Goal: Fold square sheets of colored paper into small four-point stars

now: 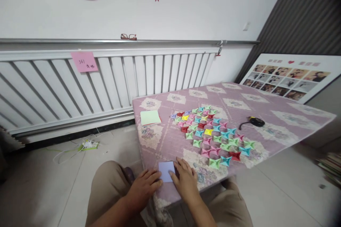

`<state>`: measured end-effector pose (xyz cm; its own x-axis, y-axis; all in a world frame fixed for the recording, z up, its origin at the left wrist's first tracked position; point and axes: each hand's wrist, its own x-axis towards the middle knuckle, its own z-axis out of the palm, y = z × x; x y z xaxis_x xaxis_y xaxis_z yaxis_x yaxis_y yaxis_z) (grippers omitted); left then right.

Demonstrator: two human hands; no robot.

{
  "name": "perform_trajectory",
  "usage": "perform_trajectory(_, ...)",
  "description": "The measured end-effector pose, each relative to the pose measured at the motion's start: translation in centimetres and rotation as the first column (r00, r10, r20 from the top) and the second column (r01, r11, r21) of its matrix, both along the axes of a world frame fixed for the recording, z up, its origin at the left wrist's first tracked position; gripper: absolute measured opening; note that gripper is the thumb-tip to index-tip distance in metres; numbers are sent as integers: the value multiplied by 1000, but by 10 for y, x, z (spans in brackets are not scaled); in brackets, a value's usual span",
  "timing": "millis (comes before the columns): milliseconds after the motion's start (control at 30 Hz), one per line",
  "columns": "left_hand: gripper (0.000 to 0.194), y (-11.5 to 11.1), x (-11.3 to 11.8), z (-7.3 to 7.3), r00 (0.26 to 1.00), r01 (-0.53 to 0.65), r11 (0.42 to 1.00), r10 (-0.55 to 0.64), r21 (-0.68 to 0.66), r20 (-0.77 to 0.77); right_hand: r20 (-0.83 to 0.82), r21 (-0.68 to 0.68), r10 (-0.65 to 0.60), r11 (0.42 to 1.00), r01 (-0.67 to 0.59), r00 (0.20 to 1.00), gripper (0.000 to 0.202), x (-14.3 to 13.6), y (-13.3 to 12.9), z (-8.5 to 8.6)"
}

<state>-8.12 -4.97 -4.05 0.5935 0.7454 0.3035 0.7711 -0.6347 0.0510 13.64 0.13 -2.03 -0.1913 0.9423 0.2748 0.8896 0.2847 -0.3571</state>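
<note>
A square of lavender paper [166, 172] lies flat near the front left corner of the table. At its left edge rests my left hand [145, 186], fingers stretched out and lying flat, the tips touching the paper's side. My right hand [186, 179] lies over the right edge with its fingers extended and its thumb on the paper. Beyond my hands, rows of small folded paper shapes [208, 132] in green, pink, blue, red and yellow cover the middle of the table. A stack of square paper sheets [150, 117], pale green on top, sits near the left edge.
The table [170, 149] has a purple flowered cover. A black coiled object [256, 122] lies on its right part. Behind stands a white radiator [157, 74] with a pink note [84, 62]. Glasses [128, 37] rest on the pipe. A power strip [89, 145] lies on the floor.
</note>
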Motion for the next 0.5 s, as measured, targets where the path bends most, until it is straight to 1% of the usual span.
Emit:
perform_trajectory(133, 46, -9, 1, -9, 995, -69, 997, 66, 34, 81, -144, 93, 1, 996, 13, 990, 14, 1, -11, -4)
perform_trajectory(233, 49, -14, 5, -10, 965, -145, 989, 144, -9, 221, -240, 161, 62, 987, -23, 969, 17, 6, -19, 3)
perform_trajectory(300, 51, -15, 9, -2, 905, -218, 974, 226, -62, 360, -254, 229, 84, 973, -24, 964, 18, 10, -24, 11)
perform_trajectory(333, 52, -16, 12, 3, 865, -257, 963, 267, -83, 425, -236, 274, 83, 962, -16, 968, 18, 12, -26, 15)
perform_trajectory(400, 49, -16, 19, 16, 800, -319, 943, 323, -97, 505, -164, 357, 79, 934, -15, 983, 16, 14, -32, 22)
perform_trajectory(433, 48, -16, 24, 23, 788, -339, 937, 330, -80, 520, -126, 384, 82, 923, -28, 989, 15, 14, -36, 25)
perform_trajectory(467, 46, -16, 29, 28, 794, -344, 938, 318, -49, 519, -92, 401, 91, 915, -47, 992, 14, 13, -39, 27)
perform_trajectory(500, 44, -16, 35, 33, 814, -335, 942, 294, -9, 500, -64, 407, 104, 911, -70, 992, 14, 12, -42, 27)
